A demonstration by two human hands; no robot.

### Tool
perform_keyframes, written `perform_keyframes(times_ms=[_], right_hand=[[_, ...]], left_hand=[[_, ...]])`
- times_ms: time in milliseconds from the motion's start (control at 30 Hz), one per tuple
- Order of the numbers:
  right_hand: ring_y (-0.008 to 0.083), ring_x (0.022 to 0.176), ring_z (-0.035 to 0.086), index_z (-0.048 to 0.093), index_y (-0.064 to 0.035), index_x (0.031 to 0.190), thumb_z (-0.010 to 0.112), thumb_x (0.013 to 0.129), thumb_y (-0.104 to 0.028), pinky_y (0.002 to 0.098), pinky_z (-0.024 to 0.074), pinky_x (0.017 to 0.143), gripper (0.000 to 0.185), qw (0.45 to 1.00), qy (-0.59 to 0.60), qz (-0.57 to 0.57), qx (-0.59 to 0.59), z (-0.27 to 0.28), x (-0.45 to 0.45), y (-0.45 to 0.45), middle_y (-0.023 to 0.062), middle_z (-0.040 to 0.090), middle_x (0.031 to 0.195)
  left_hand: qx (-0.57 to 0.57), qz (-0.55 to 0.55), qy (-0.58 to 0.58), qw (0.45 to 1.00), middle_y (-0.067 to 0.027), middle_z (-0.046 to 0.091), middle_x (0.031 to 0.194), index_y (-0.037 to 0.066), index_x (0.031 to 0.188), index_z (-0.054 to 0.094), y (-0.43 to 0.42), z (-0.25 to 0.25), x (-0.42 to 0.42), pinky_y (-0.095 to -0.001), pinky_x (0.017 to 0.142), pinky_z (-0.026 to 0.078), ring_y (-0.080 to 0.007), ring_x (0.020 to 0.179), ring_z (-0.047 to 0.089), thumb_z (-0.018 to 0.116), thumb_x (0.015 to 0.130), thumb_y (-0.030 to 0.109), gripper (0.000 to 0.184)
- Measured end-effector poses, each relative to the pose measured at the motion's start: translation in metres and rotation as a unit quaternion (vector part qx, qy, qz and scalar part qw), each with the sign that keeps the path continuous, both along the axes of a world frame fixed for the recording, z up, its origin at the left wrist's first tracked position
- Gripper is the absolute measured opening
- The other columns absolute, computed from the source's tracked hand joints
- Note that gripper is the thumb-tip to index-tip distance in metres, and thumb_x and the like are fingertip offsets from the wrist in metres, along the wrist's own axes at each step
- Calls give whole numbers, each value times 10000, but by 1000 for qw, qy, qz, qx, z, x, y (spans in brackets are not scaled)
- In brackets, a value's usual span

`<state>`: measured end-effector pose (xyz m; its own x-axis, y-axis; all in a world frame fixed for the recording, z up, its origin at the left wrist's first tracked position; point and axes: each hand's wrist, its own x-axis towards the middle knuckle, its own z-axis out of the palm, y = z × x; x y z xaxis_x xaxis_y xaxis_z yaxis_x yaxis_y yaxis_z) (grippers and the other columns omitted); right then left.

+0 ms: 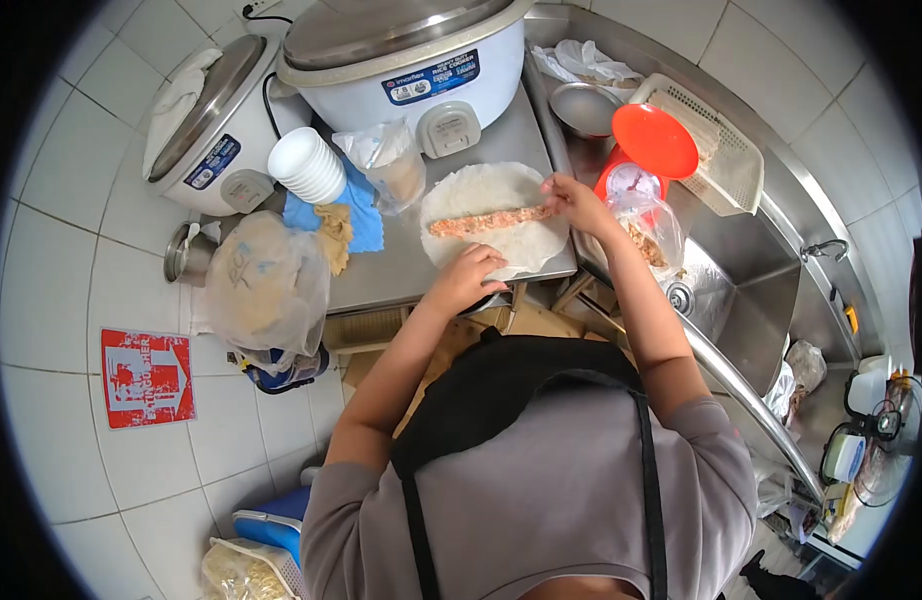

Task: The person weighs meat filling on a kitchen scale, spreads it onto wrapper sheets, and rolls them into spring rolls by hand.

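Observation:
A round, thin white wrapper [526, 255] lies flat on the steel counter before me. Across its middle runs a long strip of pinkish-orange minced filling [471, 224]. My left hand [466, 280] rests at the wrapper's near edge, fingers stretched out and the thumb apart, holding nothing that I can see. At the strip's right end is my right hand [578, 205], its fingertips pinched together against the filling; whatever is between them is too small to make out. Just right of that hand, a plastic bag [649, 232] with similar filling sits at a red weighing scale [631, 180] with a round red pan [656, 139].
Behind the wrapper stand a large rice cooker [396, 70] and a clear bag [386, 165]. To the left are stacked white tubs [308, 167], a blue cloth [366, 215] and a bulky plastic bag [266, 280]. A steel sink [736, 280] and white basket [731, 175] are right.

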<state>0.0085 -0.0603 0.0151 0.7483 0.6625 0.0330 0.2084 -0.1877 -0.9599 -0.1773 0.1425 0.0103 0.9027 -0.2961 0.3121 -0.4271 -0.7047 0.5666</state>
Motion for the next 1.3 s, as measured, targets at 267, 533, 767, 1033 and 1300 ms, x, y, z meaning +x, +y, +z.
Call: perform_keyframes(times_ms=[267, 533, 767, 1033, 1300], right_hand=[[197, 757, 544, 646, -46, 866, 693, 719, -91, 312, 428, 727, 161, 977, -197, 65, -46, 36, -17, -5, 79, 589, 806], [292, 864, 522, 653, -85, 773, 705, 649, -100, 395, 372, 874, 136, 950, -274, 34, -144, 21, -36, 3, 69, 618, 833], [278, 904, 524, 665, -100, 709, 684, 656, -70, 391, 361, 889, 63, 934, -321, 47, -150, 16, -48, -5, 39, 628, 805], [269, 859, 550, 649, -57, 732, 678, 664, -58, 411, 363, 883, 74, 932, -302, 100, -172, 31, -36, -7, 68, 623, 794], [297, 908, 549, 661, -74, 837, 612, 692, -30, 425, 371, 905, 159, 891, -419, -80, -156, -10, 6, 46, 74, 616, 874]], left_hand=[[-40, 79, 23, 996, -73, 628, 806, 21, 845, 627, 3, 3, 12, -341, 687, 494, -242, 725, 597, 669, 749, 120, 144], [-40, 171, -29, 984, -70, 600, 752, 40, 827, 610, 9, 29, 22, -348, 670, 491, -249, 729, 599, 676, 726, 144, 159], [81, 75, 4, 994, -109, 582, 732, 51, 742, 579, 19, 27, -2, -396, 661, 471, -308, 766, 582, 625, 711, 130, 97], [-28, 55, 41, 997, -154, 564, 706, 31, 757, 537, 17, 52, 1, -384, 605, 448, -334, 677, 562, 591, 733, 120, 106], [-24, 228, 112, 967, -197, 603, 716, 0, 789, 581, 70, 21, 91, -385, 624, 457, -322, 660, 598, 609, 705, 229, 245]])
